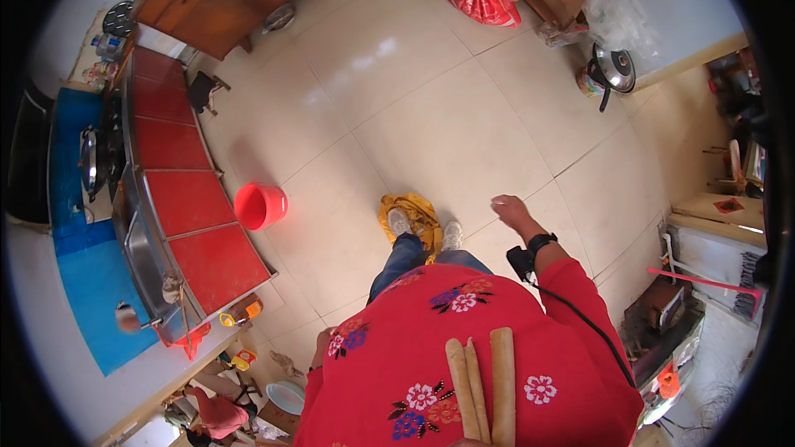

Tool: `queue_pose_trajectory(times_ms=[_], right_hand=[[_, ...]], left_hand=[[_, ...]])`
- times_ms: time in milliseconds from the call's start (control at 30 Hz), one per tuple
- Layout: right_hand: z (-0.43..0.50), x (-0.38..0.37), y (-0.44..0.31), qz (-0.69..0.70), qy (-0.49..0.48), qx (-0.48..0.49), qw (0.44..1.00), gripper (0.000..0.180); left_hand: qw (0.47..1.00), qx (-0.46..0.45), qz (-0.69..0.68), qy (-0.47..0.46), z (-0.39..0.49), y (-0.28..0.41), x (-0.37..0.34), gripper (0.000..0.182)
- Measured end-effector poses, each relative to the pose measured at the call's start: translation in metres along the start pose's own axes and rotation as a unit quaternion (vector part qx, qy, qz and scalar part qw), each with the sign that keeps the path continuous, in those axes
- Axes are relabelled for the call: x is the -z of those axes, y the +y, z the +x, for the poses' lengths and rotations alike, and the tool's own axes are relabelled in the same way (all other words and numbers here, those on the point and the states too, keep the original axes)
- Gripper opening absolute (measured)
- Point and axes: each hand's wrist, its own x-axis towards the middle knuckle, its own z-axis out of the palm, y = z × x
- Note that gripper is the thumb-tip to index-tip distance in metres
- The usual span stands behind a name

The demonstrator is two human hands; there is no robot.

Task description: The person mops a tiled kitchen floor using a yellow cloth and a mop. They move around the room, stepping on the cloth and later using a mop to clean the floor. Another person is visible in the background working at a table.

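Note:
My right hand [513, 212] hangs in the air over the tiled floor [435, 112], with a black strap and a small device at its wrist; its fingers look loosely curled, and whether it holds anything is unclear. At the left side of my red flowered sweater, part of my left hand [324, 343] shows low down, its fingers mostly hidden. A yellow cloth or bag [410, 202] lies crumpled on the floor around my left shoe [398, 221]. My other shoe [453, 235] stands beside it. Several tan strips [502, 385] lie over the front of the sweater.
A red bucket [260, 206] stands left, near the red-doored counter [186, 198]. An oil bottle [241, 310] is by the counter's end. A low stool [205, 92], wooden cabinet [205, 6], red bag [482, 5] and lidded pan [613, 68] stand farther off. Another person [217, 413] is at lower left.

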Motion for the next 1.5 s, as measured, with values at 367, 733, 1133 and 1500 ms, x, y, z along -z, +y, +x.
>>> queue_pose_trajectory(times_ms=[367, 733, 1133, 1500], right_hand=[[0.018, 0.045, -0.057, -0.099, -0.083, -0.036, 0.991, 0.030], [0.107, 0.238, 0.122, 0.119, 0.001, -0.233, 0.965, 0.027], [0.248, 0.375, 0.156, 0.042, 0.056, -0.148, 0.986, 0.027], [0.332, 0.390, 0.035, 0.084, -0.006, -0.154, 0.984, 0.030]], left_hand=[[0.978, -0.012, -0.205, 0.027, 0.119, 0.187, 0.064, 0.024], [0.984, -0.153, 0.058, 0.073, 0.202, 0.578, 0.030, 0.034], [0.996, 0.015, 0.077, 0.039, 0.200, 0.596, 0.008, 0.032], [0.994, -0.063, 0.087, -0.028, 0.329, 0.600, 0.002, 0.029]])
